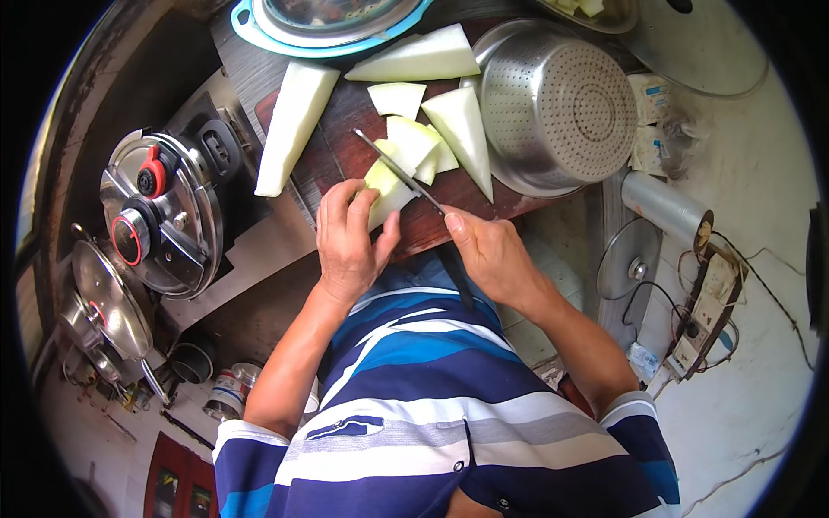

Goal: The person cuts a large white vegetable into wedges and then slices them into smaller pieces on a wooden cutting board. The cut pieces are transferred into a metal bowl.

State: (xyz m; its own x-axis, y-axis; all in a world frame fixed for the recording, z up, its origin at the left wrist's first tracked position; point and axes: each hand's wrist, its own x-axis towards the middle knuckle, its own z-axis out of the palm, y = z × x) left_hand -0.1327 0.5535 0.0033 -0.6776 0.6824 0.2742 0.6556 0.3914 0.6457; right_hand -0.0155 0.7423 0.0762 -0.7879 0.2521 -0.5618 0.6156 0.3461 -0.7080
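My left hand (353, 233) presses a pale green melon piece (388, 191) against the dark red cutting board (421, 234). In my right hand (482, 246) is a knife (400, 171), its blade seen nearly edge-on and standing at the right side of that piece. Several cut pieces (411, 139) lie just beyond the blade, with a smaller cut piece (396, 98) behind them. A long melon wedge (298, 126) rests at the board's left, another wedge (421, 55) lies across its far side, and a pointed wedge (461, 133) is on the right.
An upturned perforated metal steamer pot (557, 107) stands right of the board. Behind it is a bowl (609, 13) with pale pieces; a turquoise-rimmed covered dish (330, 39) sits at the far edge. A pressure cooker (165, 213) occupies the left. Power strip and cords (703, 317) are at right.
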